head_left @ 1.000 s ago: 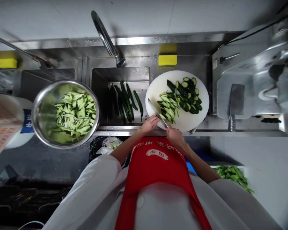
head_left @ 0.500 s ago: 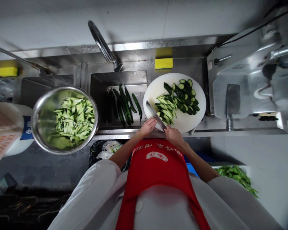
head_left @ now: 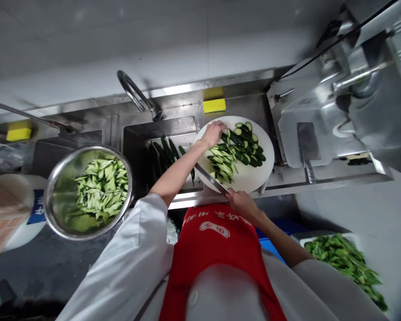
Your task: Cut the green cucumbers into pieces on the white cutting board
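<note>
My right hand (head_left: 241, 201) is wrapped round the handle of a kitchen knife (head_left: 211, 178), whose blade slants over the near left rim of the white oval cutting board (head_left: 254, 178). At the board's far left, my left hand (head_left: 215, 133) has its fingers bent down onto a dark green cucumber piece (head_left: 224, 137); the fingertips are partly hidden. A heap of pale, slant-cut cucumber slices (head_left: 223, 161) lies between the knife and this hand. To the right are several thicker cucumber pieces (head_left: 250, 145) with dark skin.
Whole cucumbers (head_left: 165, 154) lie in the sink (head_left: 137, 133) under a curved faucet (head_left: 133, 91). At left stands a steel bowl (head_left: 50, 196) of cut cucumber. A yellow sponge (head_left: 214, 105) sits behind the board. A cleaver (head_left: 308, 147) rests at right, beside a metal machine (head_left: 364, 120).
My left hand has moved from the board's near edge, beside the blade, to the cucumber pieces at the far side. My right hand still holds the knife near the front edge. The view has shifted.
</note>
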`<action>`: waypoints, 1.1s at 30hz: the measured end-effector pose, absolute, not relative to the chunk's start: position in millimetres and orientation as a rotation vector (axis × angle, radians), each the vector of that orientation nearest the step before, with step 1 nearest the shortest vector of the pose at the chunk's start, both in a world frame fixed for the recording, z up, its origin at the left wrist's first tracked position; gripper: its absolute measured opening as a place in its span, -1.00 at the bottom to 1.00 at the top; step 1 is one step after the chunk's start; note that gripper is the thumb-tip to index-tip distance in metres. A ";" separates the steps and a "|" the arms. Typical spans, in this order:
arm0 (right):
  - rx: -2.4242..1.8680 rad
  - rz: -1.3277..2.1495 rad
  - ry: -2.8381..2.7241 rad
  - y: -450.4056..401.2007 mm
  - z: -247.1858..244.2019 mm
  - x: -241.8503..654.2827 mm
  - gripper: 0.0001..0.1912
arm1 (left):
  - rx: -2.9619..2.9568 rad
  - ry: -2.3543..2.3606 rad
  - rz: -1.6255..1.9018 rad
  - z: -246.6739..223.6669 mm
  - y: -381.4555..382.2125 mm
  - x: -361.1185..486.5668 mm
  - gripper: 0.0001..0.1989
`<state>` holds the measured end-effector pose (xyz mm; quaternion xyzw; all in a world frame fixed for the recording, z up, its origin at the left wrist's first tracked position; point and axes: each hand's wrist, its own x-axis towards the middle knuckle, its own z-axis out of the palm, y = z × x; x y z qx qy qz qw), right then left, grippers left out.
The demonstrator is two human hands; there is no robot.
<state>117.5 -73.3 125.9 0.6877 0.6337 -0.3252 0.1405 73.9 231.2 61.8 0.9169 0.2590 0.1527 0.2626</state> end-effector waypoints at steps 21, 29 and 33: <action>2.204 -1.013 1.675 -88.8 101.2 116.9 -0.65 | 1.224 1.014 0.783 65.1 199.9 -56.9 -0.56; 2.186 -1.000 1.631 -76.6 92.9 118.7 -0.60 | 1.054 1.157 0.799 11.4 65.0 -72.7 -0.41; 2.176 -0.969 1.602 -73.5 93.3 121.2 -0.60 | 1.190 1.254 0.814 -8.0 34.6 -43.9 -0.52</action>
